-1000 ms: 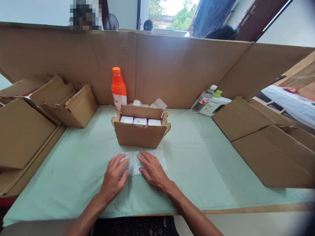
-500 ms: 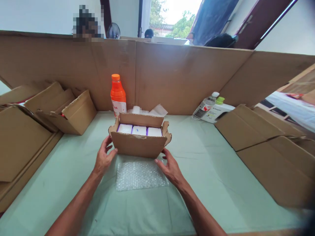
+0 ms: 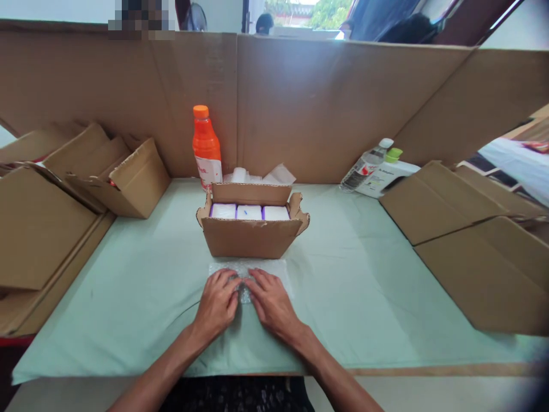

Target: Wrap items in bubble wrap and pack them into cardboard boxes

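Both hands lie side by side on a sheet of bubble wrap [image 3: 245, 295] at the front middle of the table. My left hand [image 3: 218, 298] covers the sheet's left part, fingers stretched forward. Over its right part rests my right hand [image 3: 272, 302], fingers likewise extended, fingertips close to the left hand's. Neither hand is closed around anything. Just beyond the sheet stands an open cardboard box [image 3: 249, 240], flaps up. Inside it, white-topped packs [image 3: 249, 212] with purple edges sit in a row. The hands hide much of the bubble wrap.
Behind the box stand an orange bottle [image 3: 206, 146] and crumpled white wrapping [image 3: 278, 174]. Cardboard boxes line the left [image 3: 43, 229] and right [image 3: 484, 269] sides. A clear bottle [image 3: 364, 166] and a white container [image 3: 388, 177] lean at back right. A cardboard partition [image 3: 321, 109] closes the back.
My hands have left the sides of the cardboard box and come nearer, down onto the bubble wrap. The view has tilted downward, showing the table's front edge.
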`<state>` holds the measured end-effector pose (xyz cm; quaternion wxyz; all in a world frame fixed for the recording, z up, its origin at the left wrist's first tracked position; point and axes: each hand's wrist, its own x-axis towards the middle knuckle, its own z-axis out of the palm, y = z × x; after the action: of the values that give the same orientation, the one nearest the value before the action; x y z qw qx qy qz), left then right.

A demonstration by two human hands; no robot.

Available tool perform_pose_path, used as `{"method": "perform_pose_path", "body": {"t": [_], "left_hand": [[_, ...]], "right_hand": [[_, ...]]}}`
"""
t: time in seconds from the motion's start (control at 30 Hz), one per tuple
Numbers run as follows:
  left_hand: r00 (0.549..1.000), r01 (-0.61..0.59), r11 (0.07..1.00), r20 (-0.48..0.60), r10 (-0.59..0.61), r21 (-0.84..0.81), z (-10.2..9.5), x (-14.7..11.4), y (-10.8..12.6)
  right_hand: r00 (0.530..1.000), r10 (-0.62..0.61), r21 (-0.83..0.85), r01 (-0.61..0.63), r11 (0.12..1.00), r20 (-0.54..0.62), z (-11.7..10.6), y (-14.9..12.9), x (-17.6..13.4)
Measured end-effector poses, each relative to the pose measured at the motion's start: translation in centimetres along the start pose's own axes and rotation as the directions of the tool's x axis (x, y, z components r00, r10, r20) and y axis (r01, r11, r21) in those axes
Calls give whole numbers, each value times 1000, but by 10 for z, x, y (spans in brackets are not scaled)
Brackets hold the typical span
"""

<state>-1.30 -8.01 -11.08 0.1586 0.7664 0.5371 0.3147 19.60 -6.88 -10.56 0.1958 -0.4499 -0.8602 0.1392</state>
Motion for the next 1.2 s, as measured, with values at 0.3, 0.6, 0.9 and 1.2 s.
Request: {"method": "perform_pose_path", "body": {"t": [0.3, 0.6, 0.9, 1.2], "left_hand": [[977, 185, 949, -149, -150, 255, -13, -13, -26], [980, 169, 951, -148, -133, 260, 14, -13, 0], [955, 283, 902, -6, -297, 325, 3, -1, 17], [951, 273, 915, 59, -303, 296, 2, -12, 25]], "right_hand": [[918, 308, -273, -372, 887, -249, -27, 57, -40], [928, 241, -274, -319, 907, -283, -13, 33, -28], [823, 524, -304, -567, 765, -217, -45, 64, -36], [864, 474, -59, -489, 870, -173, -32, 47, -51]]}}
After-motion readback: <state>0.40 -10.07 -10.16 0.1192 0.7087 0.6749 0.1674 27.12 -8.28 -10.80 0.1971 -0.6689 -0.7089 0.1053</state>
